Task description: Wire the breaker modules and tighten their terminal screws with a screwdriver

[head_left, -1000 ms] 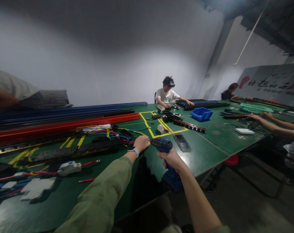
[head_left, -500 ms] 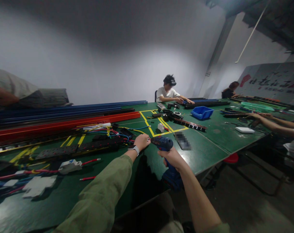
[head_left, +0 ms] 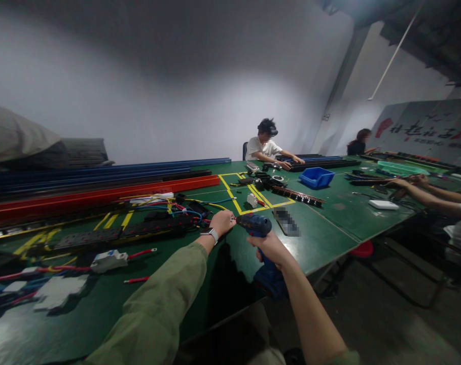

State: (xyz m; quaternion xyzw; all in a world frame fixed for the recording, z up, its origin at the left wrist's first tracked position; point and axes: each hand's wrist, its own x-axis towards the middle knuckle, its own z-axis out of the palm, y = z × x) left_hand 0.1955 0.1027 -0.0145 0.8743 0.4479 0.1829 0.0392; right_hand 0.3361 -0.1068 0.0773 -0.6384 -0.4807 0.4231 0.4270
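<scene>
My right hand (head_left: 273,248) is wrapped around the handle of a blue cordless drill (head_left: 258,225), which points left over the green table. At the drill's tip, my left hand (head_left: 221,223) is closed, its fingers pinched together around something small that I cannot make out. A watch (head_left: 209,232) sits on the left wrist. Left of that hand lies a black socket strip (head_left: 157,226) with loose coloured wires near its end. A white circuit breaker (head_left: 109,260) with red cables rests nearer on the left; another white breaker (head_left: 252,201) stands beyond my hands.
A phone-like slab (head_left: 286,221), partly pixelated, lies just beyond the drill. Further back are a blue bin (head_left: 316,177) and black parts. Long red channels (head_left: 169,187) and blue rails line the left rear. Other people sit across the table (head_left: 340,218) and at right.
My hands and the drill hold the same position. The person across the table has shifted their hands slightly, and the forearm at far left has drawn mostly out of sight.
</scene>
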